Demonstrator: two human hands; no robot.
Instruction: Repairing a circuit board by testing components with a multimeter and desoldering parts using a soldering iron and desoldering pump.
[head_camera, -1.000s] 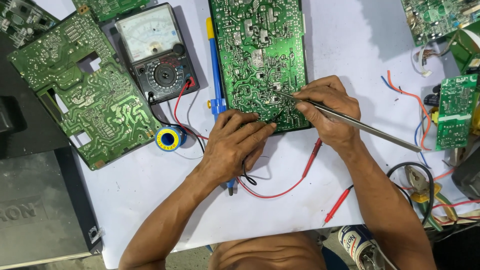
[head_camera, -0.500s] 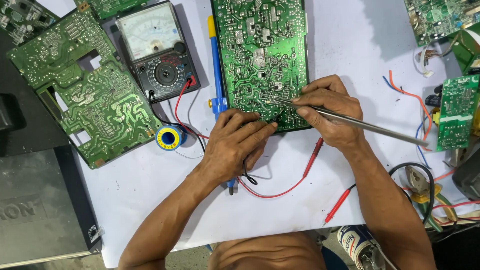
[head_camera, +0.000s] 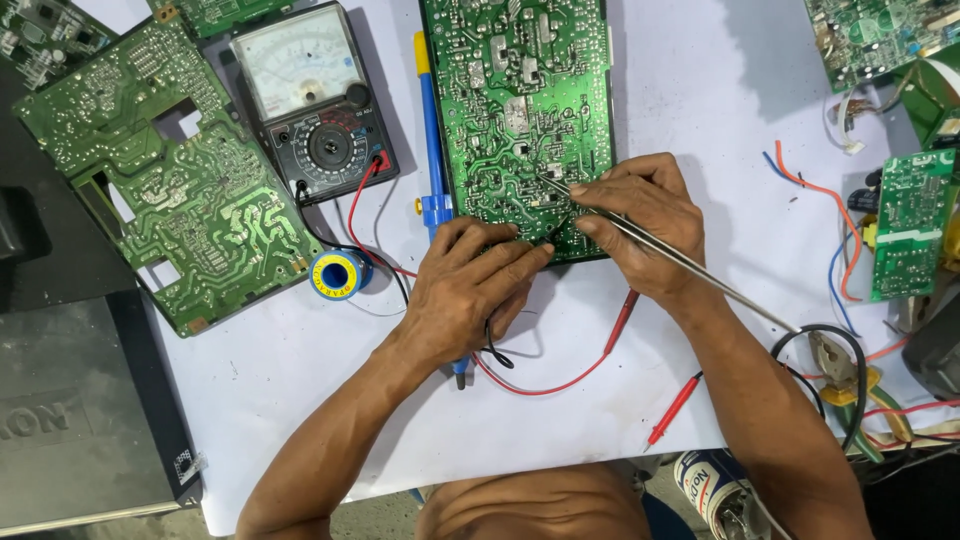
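White paper covers the worktop (head_camera: 700, 100), seen from above, with electronics spread across it. At the far left lies a large green circuit board (head_camera: 170, 190) with cut-out openings, tilted on the sheet. Just right of it sits an analogue multimeter (head_camera: 315, 100) with a pale dial face and a round black selector; red and black leads run from it towards the near side. Near the board's lower right corner rests a small blue and yellow spool of solder (head_camera: 337, 275). A blue and yellow desoldering pump (head_camera: 432, 160) lies lengthwise beside the next board.

In the centre, a second green circuit board (head_camera: 520, 90) lies solder side up. The left hand (head_camera: 465, 290) rests partly curled on the near edge of this board, fingers pressing down, with the pump and a lead passing underneath it. The right hand (head_camera: 640, 225) pinches a thin metal soldering iron (head_camera: 680, 265) like a pen, its tip touching the board near the near edge.

Two red probes (head_camera: 620, 320) lie on the paper near the right forearm. Further right are loose coloured wires (head_camera: 810, 190), a small green board (head_camera: 905, 225) and yellow-handled pliers (head_camera: 845, 375).
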